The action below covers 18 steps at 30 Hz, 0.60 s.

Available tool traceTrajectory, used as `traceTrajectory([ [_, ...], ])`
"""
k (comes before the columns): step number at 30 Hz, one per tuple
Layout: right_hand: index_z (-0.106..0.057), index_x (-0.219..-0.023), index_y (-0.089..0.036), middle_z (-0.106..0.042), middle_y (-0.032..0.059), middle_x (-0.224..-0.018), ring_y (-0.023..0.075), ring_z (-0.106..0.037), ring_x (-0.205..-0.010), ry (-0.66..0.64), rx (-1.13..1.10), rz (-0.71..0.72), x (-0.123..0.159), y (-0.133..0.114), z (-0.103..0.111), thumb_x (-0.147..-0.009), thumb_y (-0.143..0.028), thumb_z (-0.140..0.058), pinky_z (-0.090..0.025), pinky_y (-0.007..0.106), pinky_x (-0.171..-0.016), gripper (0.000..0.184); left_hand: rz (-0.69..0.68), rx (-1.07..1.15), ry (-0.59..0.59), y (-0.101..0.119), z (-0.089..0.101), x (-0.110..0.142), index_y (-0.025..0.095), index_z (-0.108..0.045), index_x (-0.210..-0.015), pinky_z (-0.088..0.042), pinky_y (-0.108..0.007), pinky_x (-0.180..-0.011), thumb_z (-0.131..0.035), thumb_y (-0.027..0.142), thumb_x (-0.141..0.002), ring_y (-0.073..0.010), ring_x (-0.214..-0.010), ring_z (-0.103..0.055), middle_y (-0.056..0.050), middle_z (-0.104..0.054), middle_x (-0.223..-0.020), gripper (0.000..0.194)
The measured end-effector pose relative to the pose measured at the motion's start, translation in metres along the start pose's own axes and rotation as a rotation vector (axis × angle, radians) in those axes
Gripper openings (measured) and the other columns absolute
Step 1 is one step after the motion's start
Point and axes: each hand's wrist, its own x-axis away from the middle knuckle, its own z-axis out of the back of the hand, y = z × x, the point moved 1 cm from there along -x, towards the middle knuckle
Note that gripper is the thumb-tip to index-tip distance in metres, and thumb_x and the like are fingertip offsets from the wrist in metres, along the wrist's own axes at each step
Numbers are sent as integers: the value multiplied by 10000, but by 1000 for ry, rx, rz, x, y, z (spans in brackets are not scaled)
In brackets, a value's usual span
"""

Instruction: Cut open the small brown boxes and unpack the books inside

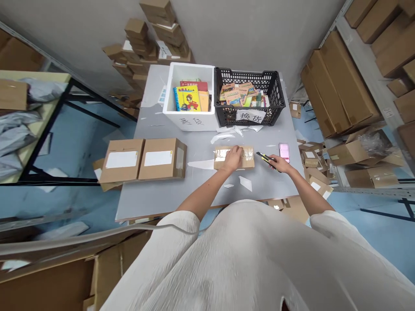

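white shirt nearest; beyond, on a grey table, the left hand rests atop a taped parcel, finger grip unclear; rightward, the right hand clamps a box cutter, best kept shallow, angled clear of the left hand.

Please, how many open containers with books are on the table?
2: the white box and, to its right, the black crate, side by side beyond the small carton under the left hand. None seems hidden.
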Motion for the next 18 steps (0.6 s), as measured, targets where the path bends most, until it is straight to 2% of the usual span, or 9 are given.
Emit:
traceTrajectory([
  [3,-723,-1396,-220,-824,67,-1039,215,-732,-868,78,117,86,9,-2,-2,-1144,-542,-529,-588,315,-813,452,-10,-11,23,1,-1,-5,276,-572,-1550,-457,-544,-1176,-538,123,-990,-382,-1433,-590,-164,-558,-1645,582],
  [7,-743,-1526,-272,-803,110,-1263,296,-727,-1160,129,391,251,14,-9,-10,-1164,-488,-509,-564,402,-1041,482,-11,-24,33,2,0,-8,270,-530,-1597,-399,-627,-1209,-571,155,-968,-415,-1516,-501,-198,-550,-1657,641],
  [11,-708,-1611,-275,-760,149,-1264,334,-666,-1188,136,608,305,10,-13,-16,-1137,-434,-581,-514,437,-1075,516,-28,-32,50,2,-1,-5,268,-484,-1667,-369,-620,-1237,-515,181,-1012,-399,-1539,-496,-208,-577,-1644,661],
  [18,-679,-1648,-275,-726,154,-1274,342,-611,-1202,183,656,307,-3,-15,-33,-1148,-422,-551,-479,444,-1075,536,-40,-60,94,5,-14,3,181,-371,-1778,-290,-620,-1313,-395,192,-1058,-400,-1641,-427,-247,-462,-1795,721],
])
